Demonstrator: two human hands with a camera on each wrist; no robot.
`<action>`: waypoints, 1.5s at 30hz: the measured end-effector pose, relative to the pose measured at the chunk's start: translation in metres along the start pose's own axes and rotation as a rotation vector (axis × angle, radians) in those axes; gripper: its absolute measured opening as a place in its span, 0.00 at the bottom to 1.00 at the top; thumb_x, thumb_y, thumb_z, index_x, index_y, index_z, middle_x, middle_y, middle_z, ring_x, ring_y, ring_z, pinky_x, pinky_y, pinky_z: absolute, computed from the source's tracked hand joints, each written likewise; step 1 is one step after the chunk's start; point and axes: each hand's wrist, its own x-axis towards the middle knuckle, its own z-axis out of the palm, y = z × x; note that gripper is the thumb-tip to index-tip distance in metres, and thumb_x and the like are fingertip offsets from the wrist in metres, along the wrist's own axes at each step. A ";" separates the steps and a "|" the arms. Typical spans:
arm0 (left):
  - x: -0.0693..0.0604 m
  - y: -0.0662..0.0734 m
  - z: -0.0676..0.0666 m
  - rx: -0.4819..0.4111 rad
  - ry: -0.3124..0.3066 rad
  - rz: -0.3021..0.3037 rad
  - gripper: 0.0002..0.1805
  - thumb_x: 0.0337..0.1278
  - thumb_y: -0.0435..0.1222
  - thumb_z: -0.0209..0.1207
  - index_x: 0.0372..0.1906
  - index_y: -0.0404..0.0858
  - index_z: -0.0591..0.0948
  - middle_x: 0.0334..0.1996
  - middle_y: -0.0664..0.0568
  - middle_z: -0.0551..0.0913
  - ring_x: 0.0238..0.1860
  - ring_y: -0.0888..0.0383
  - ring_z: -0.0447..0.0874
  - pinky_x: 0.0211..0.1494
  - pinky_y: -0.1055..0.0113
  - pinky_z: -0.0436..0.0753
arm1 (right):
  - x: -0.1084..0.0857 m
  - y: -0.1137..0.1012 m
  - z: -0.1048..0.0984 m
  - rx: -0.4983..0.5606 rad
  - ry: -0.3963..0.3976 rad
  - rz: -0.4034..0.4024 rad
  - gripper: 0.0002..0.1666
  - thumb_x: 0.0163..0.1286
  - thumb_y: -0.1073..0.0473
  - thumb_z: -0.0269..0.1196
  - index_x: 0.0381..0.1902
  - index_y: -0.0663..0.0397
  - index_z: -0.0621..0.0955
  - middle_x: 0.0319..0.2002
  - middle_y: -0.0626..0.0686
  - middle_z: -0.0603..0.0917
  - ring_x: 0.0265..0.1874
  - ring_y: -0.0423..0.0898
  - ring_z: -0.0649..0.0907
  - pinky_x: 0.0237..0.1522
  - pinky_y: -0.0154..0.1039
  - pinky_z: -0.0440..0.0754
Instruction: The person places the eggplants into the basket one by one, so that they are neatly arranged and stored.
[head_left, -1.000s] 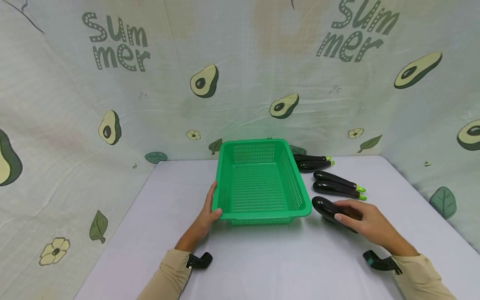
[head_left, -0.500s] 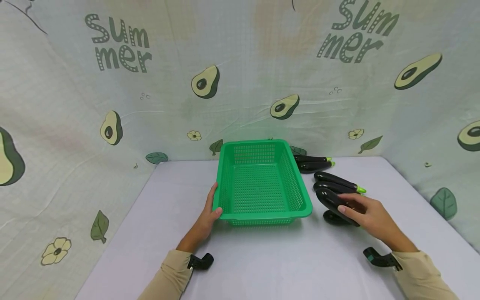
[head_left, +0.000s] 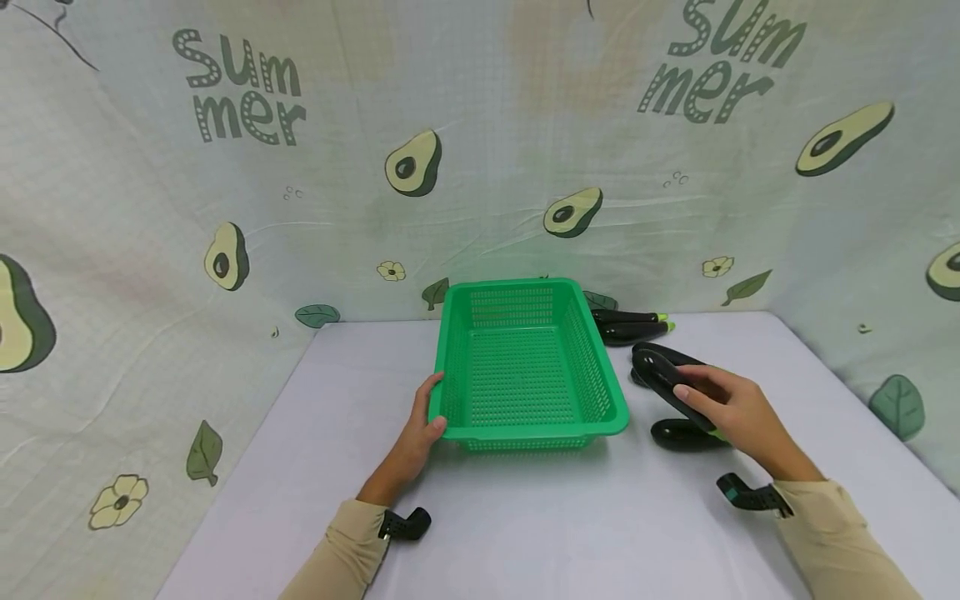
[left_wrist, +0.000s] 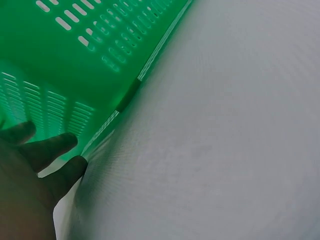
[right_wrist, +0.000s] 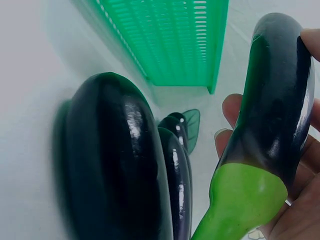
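A green plastic basket (head_left: 521, 375) with slotted walls stands on the white table, nothing in it. At its front left corner my left hand (head_left: 408, 437) grips it, thumb at the rim; the left wrist view shows spread fingers (left_wrist: 55, 150) against the outer wall. To the right, my right hand (head_left: 731, 408) holds a glossy black eggplant (head_left: 663, 379) with a green cap (right_wrist: 245, 192), raised above the table. Under it lies another eggplant (head_left: 682, 435). Just behind are a further eggplant (head_left: 667, 354) and one mostly hidden by the held one.
Two eggplants (head_left: 630, 333) lie side by side at the back, against the basket's right side. A cloth backdrop (head_left: 480, 167) with avocado prints rises along the table's far edge and sides. Bare table (head_left: 525, 525) shows in front of the basket.
My right hand has lifted the eggplant off the table and moved it slightly back, uncovering another eggplant beneath. The left hand and basket stay in place.
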 end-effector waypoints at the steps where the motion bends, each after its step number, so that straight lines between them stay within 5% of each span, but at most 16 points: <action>1: 0.000 0.000 0.000 -0.002 -0.001 0.006 0.49 0.67 0.66 0.48 0.79 0.44 0.45 0.75 0.32 0.44 0.70 0.38 0.48 0.68 0.37 0.48 | 0.001 0.000 0.000 0.001 0.000 0.006 0.25 0.73 0.52 0.64 0.60 0.62 0.79 0.50 0.64 0.82 0.38 0.32 0.79 0.35 0.25 0.77; 10: -0.002 0.002 -0.001 0.065 -0.042 0.037 0.58 0.56 0.76 0.45 0.81 0.47 0.40 0.77 0.34 0.41 0.72 0.37 0.48 0.68 0.34 0.50 | 0.010 -0.002 -0.001 0.022 0.010 0.011 0.26 0.74 0.50 0.63 0.61 0.62 0.79 0.53 0.65 0.82 0.38 0.29 0.78 0.35 0.24 0.76; 21: 0.000 0.001 0.000 -0.070 -0.020 -0.028 0.53 0.62 0.57 0.58 0.81 0.49 0.40 0.78 0.37 0.38 0.73 0.40 0.43 0.70 0.36 0.45 | 0.019 -0.005 0.000 0.038 0.024 0.030 0.27 0.74 0.48 0.62 0.63 0.60 0.78 0.53 0.63 0.83 0.39 0.28 0.79 0.34 0.28 0.79; 29: 0.003 0.000 -0.001 -0.133 -0.013 -0.009 0.50 0.64 0.49 0.57 0.81 0.45 0.40 0.78 0.37 0.35 0.74 0.40 0.38 0.70 0.36 0.40 | 0.026 -0.010 0.002 0.048 0.029 0.031 0.29 0.74 0.48 0.62 0.63 0.63 0.77 0.51 0.65 0.83 0.38 0.28 0.79 0.34 0.26 0.78; 45: 0.004 0.001 -0.003 -0.132 -0.027 -0.028 0.50 0.64 0.50 0.56 0.81 0.46 0.40 0.79 0.39 0.34 0.75 0.41 0.35 0.70 0.35 0.38 | 0.036 -0.011 0.011 0.077 0.027 0.042 0.31 0.75 0.45 0.60 0.66 0.61 0.76 0.52 0.64 0.82 0.40 0.31 0.78 0.33 0.30 0.79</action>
